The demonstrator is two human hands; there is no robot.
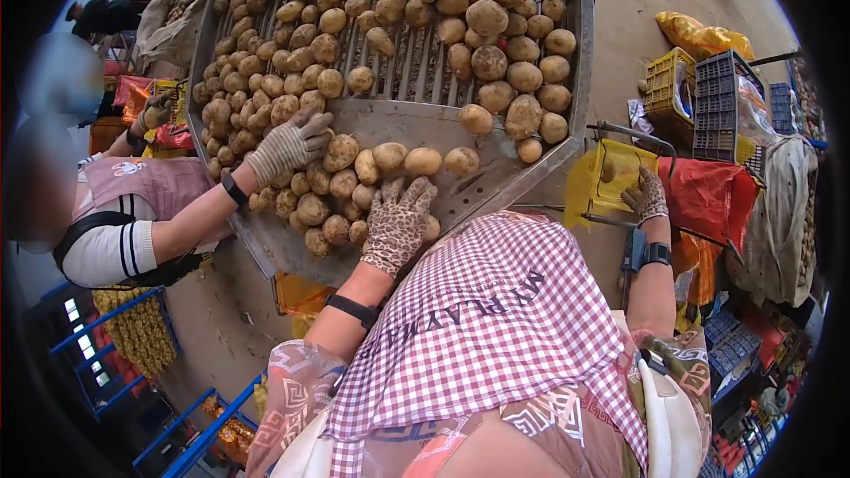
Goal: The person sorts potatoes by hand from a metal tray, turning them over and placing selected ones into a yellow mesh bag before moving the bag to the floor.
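My left hand (400,223), in a leopard-print glove, lies with outstretched fingers against potatoes (423,161) on the metal sorting tray (412,124). One potato (431,229) sits by the hand's right edge, partly hidden. Out to the right, my right hand (647,195) wears a matching glove, its fingers apart beside a yellow bag (604,186) hung on a metal frame (633,130). A roundish thing shows dimly within that bag. From the left, a co-worker's hand (290,143) in a pale knit glove reaches onto the potatoes.
Many more potatoes cover the slatted rollers (403,75) beyond the tray. At right stand a yellow crate (670,88), a dark crate (717,106) and a red bag (708,199). A blue metal rail (208,425) and filled net bags (133,327) are at lower left.
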